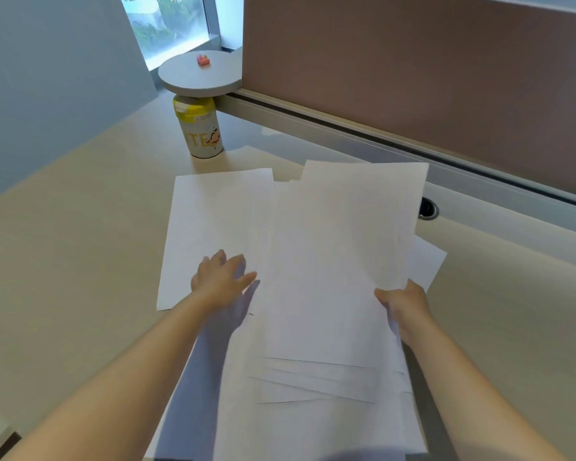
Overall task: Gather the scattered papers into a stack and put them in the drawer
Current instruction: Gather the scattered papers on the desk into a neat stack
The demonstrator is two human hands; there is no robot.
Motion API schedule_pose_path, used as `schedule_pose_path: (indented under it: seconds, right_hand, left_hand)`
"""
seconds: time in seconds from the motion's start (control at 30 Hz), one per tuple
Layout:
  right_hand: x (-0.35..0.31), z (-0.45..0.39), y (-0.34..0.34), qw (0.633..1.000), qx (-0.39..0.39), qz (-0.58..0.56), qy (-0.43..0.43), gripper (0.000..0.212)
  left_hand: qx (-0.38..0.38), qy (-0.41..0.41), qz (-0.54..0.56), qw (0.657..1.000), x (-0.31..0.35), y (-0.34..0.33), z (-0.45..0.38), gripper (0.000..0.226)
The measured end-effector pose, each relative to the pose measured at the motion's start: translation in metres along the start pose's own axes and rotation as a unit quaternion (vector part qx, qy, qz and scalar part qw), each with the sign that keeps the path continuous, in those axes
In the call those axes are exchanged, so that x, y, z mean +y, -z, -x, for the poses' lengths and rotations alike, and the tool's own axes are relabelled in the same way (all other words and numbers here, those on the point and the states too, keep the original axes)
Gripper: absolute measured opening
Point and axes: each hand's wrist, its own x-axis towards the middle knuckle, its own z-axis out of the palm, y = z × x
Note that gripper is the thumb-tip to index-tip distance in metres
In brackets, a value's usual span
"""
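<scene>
Several white paper sheets [333, 261] lie overlapped in a loose pile on the beige desk [67, 247]. One sheet [213, 221] sticks out to the left of the pile. My left hand [222, 277] rests flat on that sheet, fingers spread. My right hand [404, 306] pinches the right edge of the upper sheets and lifts them slightly off the desk. Another sheet's corner [428, 257] pokes out behind on the right. No drawer is in view.
A yellow-lidded jar [202, 128] stands at the back of the desk, under a round grey side table [193, 78] with a small red object [203, 59]. A brown partition [413, 78] bounds the far side. A cable grommet [428, 207] sits right of the papers.
</scene>
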Motion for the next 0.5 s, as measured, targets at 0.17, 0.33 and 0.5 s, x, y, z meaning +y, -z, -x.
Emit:
schedule_pose_path:
  seconds: [0.17,0.33,0.5]
  right_hand:
    - [-0.004,-0.004,0.023,0.998,0.025,-0.053,0.006,0.049]
    - [-0.006,-0.002,0.027,0.998,0.022,-0.049,-0.016,0.043]
    - [-0.019,0.007,-0.009,0.999,0.021,-0.019,-0.017,0.046]
  left_hand:
    - [-0.032,0.007,-0.102,0.994,-0.033,-0.008,-0.003,0.06]
    - [-0.04,-0.088,-0.142,0.985,-0.042,0.004,-0.008,0.067]
    - [0.002,-0.061,0.185,0.981,-0.038,0.024,-0.017,0.037]
